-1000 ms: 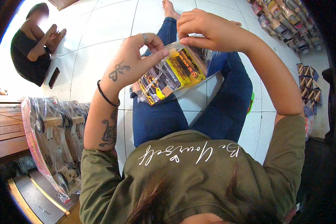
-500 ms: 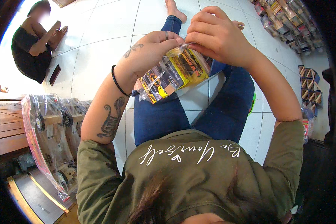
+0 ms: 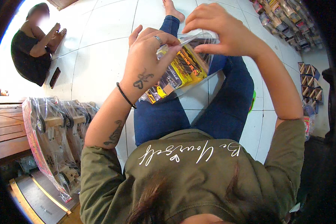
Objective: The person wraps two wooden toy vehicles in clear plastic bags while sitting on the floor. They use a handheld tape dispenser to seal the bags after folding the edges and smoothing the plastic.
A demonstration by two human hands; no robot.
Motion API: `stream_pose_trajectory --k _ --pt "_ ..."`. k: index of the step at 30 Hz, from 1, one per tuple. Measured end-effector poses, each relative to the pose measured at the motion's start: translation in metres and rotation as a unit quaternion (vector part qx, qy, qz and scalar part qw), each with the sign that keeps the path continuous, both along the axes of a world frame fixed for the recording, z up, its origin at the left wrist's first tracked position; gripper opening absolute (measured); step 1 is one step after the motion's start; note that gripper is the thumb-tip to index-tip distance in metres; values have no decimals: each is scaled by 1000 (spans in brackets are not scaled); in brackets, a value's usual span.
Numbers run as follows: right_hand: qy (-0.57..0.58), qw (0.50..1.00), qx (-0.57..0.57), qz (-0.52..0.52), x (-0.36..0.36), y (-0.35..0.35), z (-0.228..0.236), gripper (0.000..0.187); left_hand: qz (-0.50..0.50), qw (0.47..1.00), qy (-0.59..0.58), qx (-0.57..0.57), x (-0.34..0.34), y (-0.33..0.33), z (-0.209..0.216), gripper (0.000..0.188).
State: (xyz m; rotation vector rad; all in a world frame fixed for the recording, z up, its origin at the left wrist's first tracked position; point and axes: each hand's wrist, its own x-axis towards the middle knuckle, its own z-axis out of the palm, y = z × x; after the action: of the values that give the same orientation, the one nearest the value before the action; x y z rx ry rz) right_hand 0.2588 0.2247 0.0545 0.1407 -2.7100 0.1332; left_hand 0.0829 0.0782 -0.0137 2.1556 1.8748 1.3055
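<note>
A clear plastic bag (image 3: 195, 38) holds a flat yellow, black and purple printed package (image 3: 183, 67), tilted above my thighs. My left hand (image 3: 147, 48) has its thumb and index finger closed on the bag's upper edge, with the other fingers raised. At the bag's other top corner, my right hand (image 3: 222, 31) is open. Its fingers arch over the plastic and its thumb lies apart, close to the bag's mouth. The package's lower left part is partly covered by my left wrist.
To my left, plastic-wrapped wooden toys with black wheels (image 3: 52, 123) stand beside a wooden cabinet (image 3: 7, 127). A person (image 3: 31, 52) sits on the tiled floor near a dark phone (image 3: 54, 77). Wrapped packages (image 3: 287, 22) are piled at the far right, above stacked wooden pieces (image 3: 309, 84).
My right hand has opened and moved off the plastic edge it was pinching. My left hand has turned, its outer fingers lifting. The bag's top edge now spreads wider toward the right.
</note>
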Motion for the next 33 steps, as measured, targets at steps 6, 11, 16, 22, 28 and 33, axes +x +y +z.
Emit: stream_pose_trajectory --k 6,11,16,22,28,33 --pt "-49 999 -11 21 -13 1 -35 10 20 991 37 -124 -21 -23 24 15" --pt "-39 998 -14 45 -15 3 -32 9 -4 999 6 -34 -10 -15 11 22" --pt "-43 998 -45 7 -13 1 -33 13 -24 998 -39 -37 -6 7 -5 29" --pt "62 987 146 30 -5 -1 -46 21 -75 908 -334 -242 -8 14 -6 29" --pt "10 989 136 53 -3 8 -42 22 -13 995 92 -30 3 1 2 16" --pt "-77 997 -13 -7 10 17 -5 16 24 997 66 -13 4 -4 1 10"
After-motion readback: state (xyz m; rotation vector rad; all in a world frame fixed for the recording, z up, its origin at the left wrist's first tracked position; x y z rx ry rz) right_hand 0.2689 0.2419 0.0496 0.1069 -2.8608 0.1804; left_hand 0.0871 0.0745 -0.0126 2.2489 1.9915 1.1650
